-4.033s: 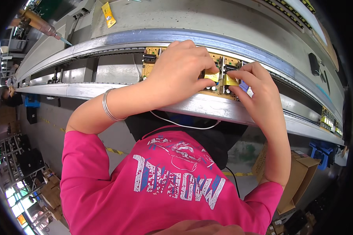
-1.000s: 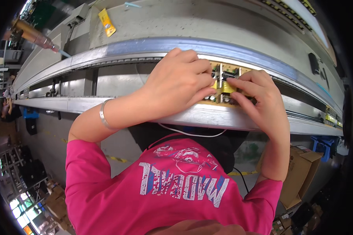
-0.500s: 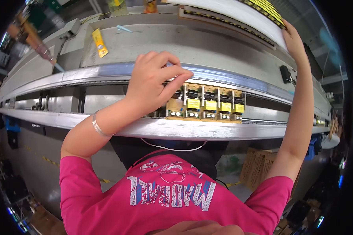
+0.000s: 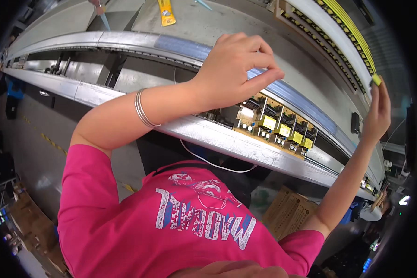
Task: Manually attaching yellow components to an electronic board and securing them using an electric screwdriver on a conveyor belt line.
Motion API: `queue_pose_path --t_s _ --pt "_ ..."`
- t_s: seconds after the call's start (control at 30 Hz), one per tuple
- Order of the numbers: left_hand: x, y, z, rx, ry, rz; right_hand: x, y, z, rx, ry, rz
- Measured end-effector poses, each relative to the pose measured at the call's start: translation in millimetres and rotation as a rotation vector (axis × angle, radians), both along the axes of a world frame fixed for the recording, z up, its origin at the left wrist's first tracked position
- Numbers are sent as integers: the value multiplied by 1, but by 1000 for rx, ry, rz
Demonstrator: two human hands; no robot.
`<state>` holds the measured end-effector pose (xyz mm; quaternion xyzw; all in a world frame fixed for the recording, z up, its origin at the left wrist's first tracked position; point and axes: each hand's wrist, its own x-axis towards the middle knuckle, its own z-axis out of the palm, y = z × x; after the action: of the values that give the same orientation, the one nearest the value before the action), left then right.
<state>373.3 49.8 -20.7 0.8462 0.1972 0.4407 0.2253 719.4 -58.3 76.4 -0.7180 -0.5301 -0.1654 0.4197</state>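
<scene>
Over the conveyor's far rail hangs my left hand [image 4: 241, 69], closed with thumb and forefinger together; whether something small is in the pinch is hidden. Just below it, a panel of circuit boards [image 4: 248, 115] rests between the rails, with upright metal plates, black parts and a row of yellow-wrapped transformers [image 4: 283, 130]. Its leftmost section shows a bare tan patch. At the far right my right hand [image 4: 379, 113] pinches a small yellow-wrapped transformer [image 4: 376, 80] at its fingertips, beside the end of a white foam tray [image 4: 326, 28] lined with yellow-topped rows of parts.
The metal conveyor rail [image 4: 139, 41] runs across in front of me. Behind it lie a yellow packet [image 4: 167, 13] and a light-blue tip [image 4: 203, 4]. A hanging tool [image 4: 102, 16] points down at the upper left. A small black object [image 4: 355, 123] sits near my right wrist; a cardboard box [image 4: 287, 208] stands below.
The view has turned, so the conveyor now slopes down to the right. My right hand has come away from the tray's end with a yellow-wrapped transformer. My left hand stays pinched above the boards.
</scene>
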Motion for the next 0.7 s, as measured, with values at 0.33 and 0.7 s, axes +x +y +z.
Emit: queue_pose_path --t_s 0.33,0.7 --pt "-7 7 -5 -10 -82 33 -185 -33 -75 -554 368 571" --pt "-6 12 -14 8 -108 13 -198 -24 -87 -585 83 572"
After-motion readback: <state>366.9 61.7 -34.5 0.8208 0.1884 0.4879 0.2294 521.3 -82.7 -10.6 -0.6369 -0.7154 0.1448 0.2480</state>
